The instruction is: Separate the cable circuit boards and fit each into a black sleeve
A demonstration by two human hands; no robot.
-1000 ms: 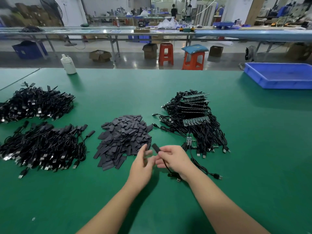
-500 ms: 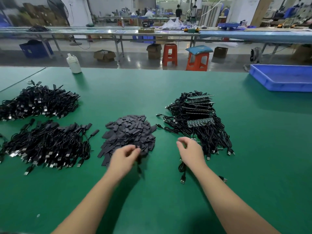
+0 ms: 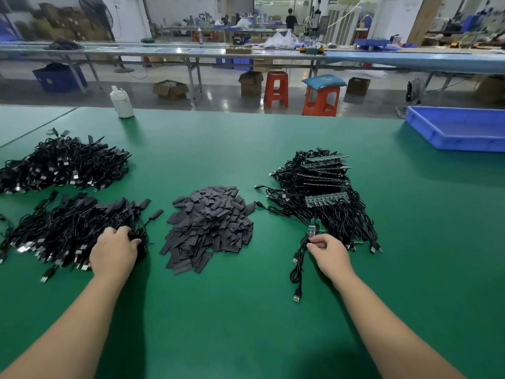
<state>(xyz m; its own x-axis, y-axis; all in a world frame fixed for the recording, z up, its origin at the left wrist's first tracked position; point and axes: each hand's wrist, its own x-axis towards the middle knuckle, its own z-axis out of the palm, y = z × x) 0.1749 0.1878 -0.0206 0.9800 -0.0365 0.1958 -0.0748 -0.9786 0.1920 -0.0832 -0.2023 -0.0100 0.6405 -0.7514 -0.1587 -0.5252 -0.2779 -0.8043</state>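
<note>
A heap of flat black sleeves (image 3: 210,225) lies mid-table. To its right sits a pile of black cables with joined green circuit boards (image 3: 325,199). My right hand (image 3: 329,251) pinches a small green circuit board (image 3: 312,230) at that pile's near edge, its cable (image 3: 297,266) trailing toward me. Left of the sleeves lies a pile of sleeved cables (image 3: 62,228). My left hand (image 3: 116,250) rests on the right end of that pile, fingers curled over a coiled cable; whether it still grips it is hidden.
A second pile of finished cables (image 3: 62,165) lies at the far left. A white bottle (image 3: 122,102) stands at the table's far edge, and a blue tray (image 3: 461,128) sits at the far right. Bare green mat (image 3: 218,310) lies between my forearms.
My left hand carried the sleeved cable left, from in front of me to the finished pile. My right hand moved to the board pile and took hold of a circuit board.
</note>
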